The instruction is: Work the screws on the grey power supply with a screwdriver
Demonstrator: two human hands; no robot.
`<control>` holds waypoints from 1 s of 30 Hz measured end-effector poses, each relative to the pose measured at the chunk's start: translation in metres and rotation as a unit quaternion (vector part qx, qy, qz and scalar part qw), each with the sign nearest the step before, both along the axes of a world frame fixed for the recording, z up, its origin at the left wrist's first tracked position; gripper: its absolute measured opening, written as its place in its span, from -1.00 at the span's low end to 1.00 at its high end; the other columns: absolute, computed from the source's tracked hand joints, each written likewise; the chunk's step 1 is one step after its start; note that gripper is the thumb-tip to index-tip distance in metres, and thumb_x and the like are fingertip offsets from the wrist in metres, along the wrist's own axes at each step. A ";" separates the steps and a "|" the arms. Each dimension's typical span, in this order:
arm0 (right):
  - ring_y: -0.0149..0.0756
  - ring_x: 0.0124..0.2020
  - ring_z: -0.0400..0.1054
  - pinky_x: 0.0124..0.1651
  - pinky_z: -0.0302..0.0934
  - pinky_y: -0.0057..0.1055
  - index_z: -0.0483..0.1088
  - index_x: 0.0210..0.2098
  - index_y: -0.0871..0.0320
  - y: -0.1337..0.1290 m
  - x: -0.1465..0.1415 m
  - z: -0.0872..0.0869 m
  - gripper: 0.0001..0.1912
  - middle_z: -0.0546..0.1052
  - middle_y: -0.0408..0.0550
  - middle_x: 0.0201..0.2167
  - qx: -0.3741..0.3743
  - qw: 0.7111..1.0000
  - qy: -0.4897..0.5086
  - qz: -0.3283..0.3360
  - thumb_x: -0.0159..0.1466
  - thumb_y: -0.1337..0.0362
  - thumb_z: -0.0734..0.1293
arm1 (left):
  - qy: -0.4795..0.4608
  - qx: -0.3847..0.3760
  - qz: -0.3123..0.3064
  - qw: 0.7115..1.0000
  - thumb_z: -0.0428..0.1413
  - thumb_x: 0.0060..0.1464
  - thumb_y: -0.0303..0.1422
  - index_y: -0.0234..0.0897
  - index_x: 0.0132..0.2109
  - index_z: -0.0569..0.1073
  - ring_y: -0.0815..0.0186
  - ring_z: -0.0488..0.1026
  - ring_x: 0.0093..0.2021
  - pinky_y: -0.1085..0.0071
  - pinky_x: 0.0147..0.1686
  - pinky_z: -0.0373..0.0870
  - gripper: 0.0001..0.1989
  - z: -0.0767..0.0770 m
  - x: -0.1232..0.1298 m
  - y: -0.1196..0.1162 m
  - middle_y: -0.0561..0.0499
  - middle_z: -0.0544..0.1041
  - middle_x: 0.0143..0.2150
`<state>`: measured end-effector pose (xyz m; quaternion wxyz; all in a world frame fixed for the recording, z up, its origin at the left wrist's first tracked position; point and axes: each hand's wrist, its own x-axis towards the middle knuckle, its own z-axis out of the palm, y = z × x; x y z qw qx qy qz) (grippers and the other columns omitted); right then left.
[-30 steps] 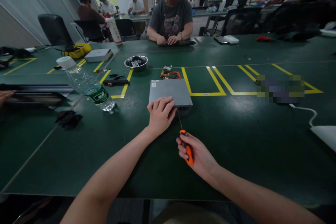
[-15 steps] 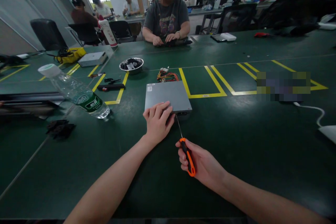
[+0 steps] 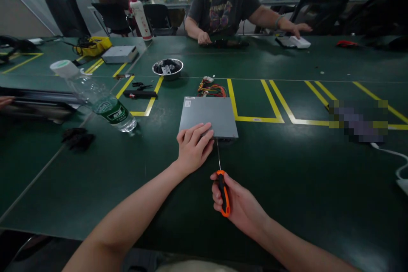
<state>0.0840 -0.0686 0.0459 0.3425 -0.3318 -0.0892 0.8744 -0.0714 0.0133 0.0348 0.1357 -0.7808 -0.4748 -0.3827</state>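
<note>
A grey metal computer power supply unit [image 3: 208,112] lies flat on the green table, its bundle of coloured cables [image 3: 212,88] at the far side. My left hand [image 3: 195,146] grips the near edge of the unit, fingers curled over its top left of centre. My right hand [image 3: 234,197] is wrapped round the orange and black handle of a screwdriver [image 3: 223,193]. The screwdriver's thin shaft points away from me, and its tip meets the unit's near side just right of my left hand. What the tip touches is hidden.
A tilted water bottle [image 3: 106,108] and a black heap [image 3: 78,139] are at the left. Beyond are a black bar [image 3: 140,94], a metal bowl [image 3: 167,69] with small parts, and another grey box [image 3: 119,54]. A co-worker [image 3: 223,8] sits opposite. A cable [image 3: 390,151] lies at right.
The view has tipped downward and shifted left. In my right hand the screwdriver has swung slightly, its handle now further left. The co-worker opposite has stretched an arm towards a white object.
</note>
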 end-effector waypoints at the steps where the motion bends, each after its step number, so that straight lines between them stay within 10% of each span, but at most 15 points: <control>1: -0.50 -0.55 0.12 -0.49 0.00 -0.52 0.39 -0.28 0.21 0.000 0.001 0.000 -0.71 0.30 -0.16 -0.57 -0.003 1.000 -0.002 0.003 0.13 0.11 0.32 | -0.005 0.003 0.005 1.000 0.08 0.05 -0.39 -0.13 -0.03 0.32 0.22 0.32 0.05 0.21 -0.04 0.04 -0.70 -0.001 0.000 -0.001 0.01 0.43 0.04; 11: -0.53 -0.56 0.17 -0.50 0.06 -0.56 0.34 -0.41 0.18 -0.013 -0.006 0.001 -0.88 0.37 -0.17 -0.51 0.079 0.990 -0.063 -0.094 0.12 0.25 0.34 | -0.012 -0.001 0.001 1.000 0.04 0.09 -0.36 -0.16 -0.08 0.34 0.21 0.29 0.06 0.19 -0.01 0.01 -0.79 0.005 0.002 -0.011 -0.01 0.42 0.03; 30: -0.43 -0.46 0.27 -0.34 0.17 -0.43 0.38 -0.39 0.20 -0.011 -0.010 0.004 -0.73 0.41 -0.11 -0.48 0.048 0.993 -0.096 -0.058 0.02 0.14 0.42 | -0.002 0.006 0.009 1.000 0.06 0.08 -0.36 -0.16 -0.10 0.34 0.20 0.33 0.03 0.17 -0.03 0.02 -0.79 0.007 0.004 -0.005 -0.03 0.44 0.02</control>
